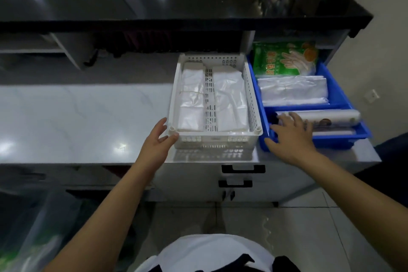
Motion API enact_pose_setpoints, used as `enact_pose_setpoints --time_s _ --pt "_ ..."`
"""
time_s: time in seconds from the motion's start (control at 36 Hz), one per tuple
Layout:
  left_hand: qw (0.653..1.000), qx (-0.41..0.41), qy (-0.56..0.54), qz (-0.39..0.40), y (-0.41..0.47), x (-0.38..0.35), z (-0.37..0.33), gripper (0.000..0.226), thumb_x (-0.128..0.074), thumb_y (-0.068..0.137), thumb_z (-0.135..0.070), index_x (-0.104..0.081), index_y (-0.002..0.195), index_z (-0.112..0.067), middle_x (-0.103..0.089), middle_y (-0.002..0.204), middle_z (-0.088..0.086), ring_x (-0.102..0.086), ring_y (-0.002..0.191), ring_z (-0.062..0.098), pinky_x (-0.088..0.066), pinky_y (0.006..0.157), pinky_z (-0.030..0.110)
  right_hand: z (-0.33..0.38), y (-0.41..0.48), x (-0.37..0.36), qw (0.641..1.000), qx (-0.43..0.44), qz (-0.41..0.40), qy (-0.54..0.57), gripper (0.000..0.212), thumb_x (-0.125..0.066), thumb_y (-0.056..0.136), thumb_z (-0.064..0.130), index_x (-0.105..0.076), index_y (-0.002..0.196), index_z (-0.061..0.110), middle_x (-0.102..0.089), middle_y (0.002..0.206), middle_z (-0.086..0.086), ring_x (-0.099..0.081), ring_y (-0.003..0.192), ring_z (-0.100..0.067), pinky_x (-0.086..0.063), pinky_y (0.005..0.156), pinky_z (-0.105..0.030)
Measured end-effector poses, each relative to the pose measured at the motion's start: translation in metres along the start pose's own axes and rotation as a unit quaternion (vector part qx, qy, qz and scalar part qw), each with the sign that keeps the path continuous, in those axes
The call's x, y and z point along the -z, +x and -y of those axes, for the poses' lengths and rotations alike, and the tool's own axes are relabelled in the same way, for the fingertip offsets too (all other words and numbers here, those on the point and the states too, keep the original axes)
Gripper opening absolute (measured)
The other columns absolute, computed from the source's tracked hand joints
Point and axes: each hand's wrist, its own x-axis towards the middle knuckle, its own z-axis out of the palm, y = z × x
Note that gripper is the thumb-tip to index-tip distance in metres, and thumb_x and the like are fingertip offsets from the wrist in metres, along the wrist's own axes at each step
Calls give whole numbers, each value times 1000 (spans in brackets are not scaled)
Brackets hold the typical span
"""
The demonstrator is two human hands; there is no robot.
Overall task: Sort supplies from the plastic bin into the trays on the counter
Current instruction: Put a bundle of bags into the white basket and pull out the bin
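Observation:
A white perforated tray [251,86] sits on the counter, split by a middle divider, with stacks of white plastic bags [229,97] in both halves. My left hand [157,139] is open, its fingers touching the tray's near left corner. To the right stands a blue tray [335,95] holding a green glove packet [284,57], a clear bag stack [291,90] and, in its front section, rolls of wrap [331,118]. My right hand [291,137] rests open over the blue tray's near left corner, fingers spread by the rolls, holding nothing.
The white marble counter [77,117] stretches left of the trays, below a raised black shelf [176,2]. Drawers with black handles [242,169] sit under the counter. A clear plastic bin [33,232] with green packets stands on the floor at lower left.

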Motion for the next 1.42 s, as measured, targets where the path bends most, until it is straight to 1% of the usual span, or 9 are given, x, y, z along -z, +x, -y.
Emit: enact_pose_setpoints --time_s 0.19,0.5,0.64,0.72,0.83,0.97,1.08,1.22,1.42 --pt "999 9 -8 30 14 -3 0 53 -53 100 -21 -39 150 -33 -46 151 -2 -51 130 20 -47 106 46 27 -21 -4 996 -79 -41 13 35 -53 93 25 -55 127 25 -43 140 -6 -25 133 -31 -17 112 -52" --pt "996 3 26 88 16 10 -4 57 -52 100 -26 -31 152 -37 -38 156 -5 -43 138 20 -39 113 47 50 -14 4 991 -129 9 21 34 -50 94 27 -51 128 29 -35 146 -10 -20 137 -34 -13 113 -57" --pt "992 -11 52 113 2 28 -9 70 -61 95 -40 -21 151 -50 -25 162 -8 -30 146 23 -37 110 47 71 -26 20 992 -121 8 24 55 -51 89 39 -36 141 29 -24 155 -13 -11 143 -35 -10 114 -59" --pt "988 -47 98 113 -22 55 -7 76 -64 92 -44 -17 151 -51 -21 163 -13 -27 146 16 -38 110 43 112 -40 34 995 -74 -32 56 65 -50 90 50 -29 148 32 -22 159 -8 -6 147 -32 -5 117 -57" --pt "973 -100 189 83 -69 110 12 81 -63 92 -46 -11 154 -47 -12 163 -18 -12 147 2 -20 115 29 198 -69 50 983 47 -69 160 62 -54 90 53 -35 147 37 -27 159 0 -10 149 -23 -7 117 -48" --pt "960 -93 257 -65 -134 189 59 86 -62 90 -49 -8 156 -41 -5 166 -9 -2 152 13 -15 122 41 317 -118 37 940 216 -91 249 63 -51 87 59 -40 145 36 -29 159 1 -15 149 -23 -11 118 -43" --pt "948 -6 272 -167 -183 236 114 88 -60 89 -54 -4 156 -42 0 166 -8 -2 153 18 -14 122 43 392 -154 -4 917 302 -14 258 65 -52 89 58 -34 148 37 -19 162 4 -6 151 -19 -8 118 -41" --pt "933 112 277 -202 -236 272 180 91 -59 88 -58 -3 157 -34 0 167 -3 0 153 21 -12 122 44 456 -188 -56 900 358 151 198 71 -43 87 69 -21 150 46 -5 164 11 5 151 -15 -7 120 -46" --pt "919 227 185 -263 -285 294 235 95 -59 87 -61 -3 157 -33 1 167 0 1 153 19 -14 123 42 527 -201 -76 853 444 239 134 68 -45 88 66 -22 150 46 -6 164 11 5 150 -12 -8 121 -46"
